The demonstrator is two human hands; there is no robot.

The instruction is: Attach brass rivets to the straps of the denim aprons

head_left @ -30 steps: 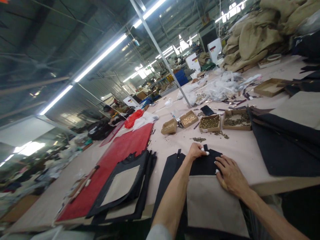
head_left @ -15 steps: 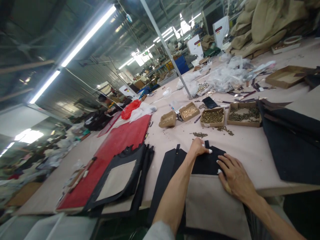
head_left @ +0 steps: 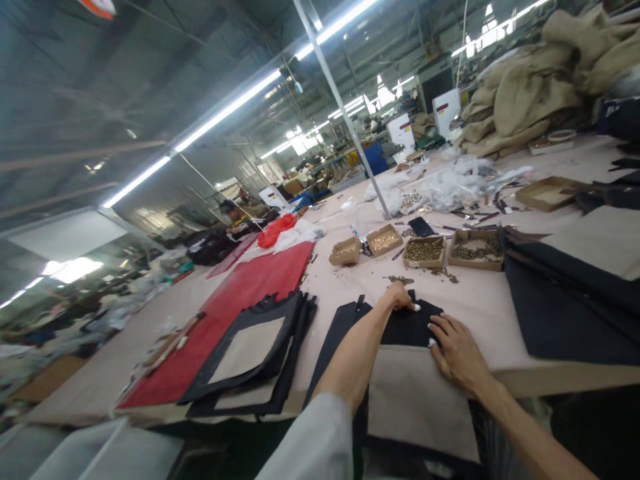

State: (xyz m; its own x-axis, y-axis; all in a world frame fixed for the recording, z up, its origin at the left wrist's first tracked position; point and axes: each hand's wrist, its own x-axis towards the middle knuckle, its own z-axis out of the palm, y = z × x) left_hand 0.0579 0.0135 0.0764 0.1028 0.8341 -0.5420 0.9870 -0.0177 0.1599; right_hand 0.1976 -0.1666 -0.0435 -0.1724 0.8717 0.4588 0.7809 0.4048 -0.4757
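Note:
A black fabric piece (head_left: 407, 328) with a beige panel (head_left: 415, 407) lies on the pink table (head_left: 480, 303) in front of me and hangs over the near edge. My left hand (head_left: 400, 297) pinches the black fabric at its far edge, near a small tab. My right hand (head_left: 457, 353) presses flat on the seam between black and beige. A small heap of brass studs (head_left: 400, 279) lies just beyond my left hand.
Cardboard boxes of metal studs (head_left: 424, 251) (head_left: 475, 248) (head_left: 384, 240) stand behind the piece. To the left lie stacked black-and-beige pieces (head_left: 250, 357) and a red sheet (head_left: 250, 287). A dark fabric stack (head_left: 575, 300) sits on the right. A metal pole (head_left: 350, 120) rises from the table.
Both hands stay on the fabric in nearly the same places. The camera has tilted, so the scene shifts slightly in view.

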